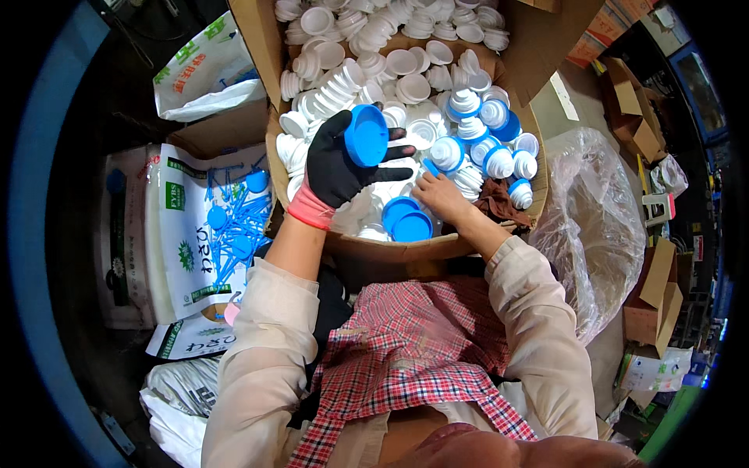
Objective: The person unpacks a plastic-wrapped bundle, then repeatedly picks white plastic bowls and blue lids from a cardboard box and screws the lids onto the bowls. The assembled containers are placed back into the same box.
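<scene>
My left hand (337, 168), in a black glove with a pink-red cuff, pinches a round blue plastic cap (367, 136) between thumb and forefinger while its other fingers stretch right. The cap's hollow side faces me. My bare right hand (443, 196) reaches into the cardboard box (374, 248), fingers closed on a small blue plastic piece (431, 166), mostly hidden. White ribbed plastic caps (413, 88) fill the box in a loose heap. Beside the right hand, several white stepped pieces sit in blue rims (448, 154). Blue caps (412, 226) lie at the box's near edge.
To the left, thin blue plastic strips (234, 226) lie on printed white sacks (175, 257). A brown cloth (499, 201) rests at the box's right corner. Clear plastic bag (593, 234) and opened cartons (655, 296) stand to the right.
</scene>
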A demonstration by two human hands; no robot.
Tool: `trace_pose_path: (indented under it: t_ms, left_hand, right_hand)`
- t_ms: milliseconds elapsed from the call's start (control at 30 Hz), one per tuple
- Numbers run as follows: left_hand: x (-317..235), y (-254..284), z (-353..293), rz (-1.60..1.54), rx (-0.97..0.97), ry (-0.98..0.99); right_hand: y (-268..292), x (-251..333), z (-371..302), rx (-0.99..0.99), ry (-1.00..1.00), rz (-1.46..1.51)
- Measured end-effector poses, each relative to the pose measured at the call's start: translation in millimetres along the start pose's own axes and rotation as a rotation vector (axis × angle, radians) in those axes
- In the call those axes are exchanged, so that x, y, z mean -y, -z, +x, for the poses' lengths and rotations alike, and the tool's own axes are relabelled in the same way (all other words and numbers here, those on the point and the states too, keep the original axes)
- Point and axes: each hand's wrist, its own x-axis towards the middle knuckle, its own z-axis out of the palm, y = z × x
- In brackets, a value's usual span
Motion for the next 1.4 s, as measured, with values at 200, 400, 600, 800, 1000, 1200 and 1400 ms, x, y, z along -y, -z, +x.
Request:
trace_pose_path:
  t_ms: [200,400,600,800,1000,1200,1400]
  left_hand:
    - [1.8,-7.2,4.7,-0.046,0.062,0.047]
    - [17.7,-7.7,13.7,0.057,0.048,0.034]
    - [25.9,-12.5,19.9,0.077,-0.038,-0.028]
    - [18.1,-5.5,19.9,0.227,0.036,-0.156]
    - [27.3,-9.5,22.7,-0.064,-0.049,-0.32]
    - [26.9,0.4,22.8,0.028,-0.107,-0.197]
    - [38.0,9.8,18.2,1.532,-0.279,-0.753]
  right_hand:
    - [43.3,-21.1,7.0,-0.157,-0.326,0.2]
    - [131.3,-16.4,11.1,-0.475,-0.394,1.793]
    - [137.9,-18.3,-1.6,-0.559,-0.405,2.274]
    - [135.1,-23.7,-19.8,-0.604,-0.446,2.155]
    - [152.3,-16.2,-18.4,-0.572,-0.426,2.04]
    - [169.0,8.3,-1.8,-0.516,-0.28,1.757]
    - [179.8,28.3,14.6,-0.576,-0.302,1.347]
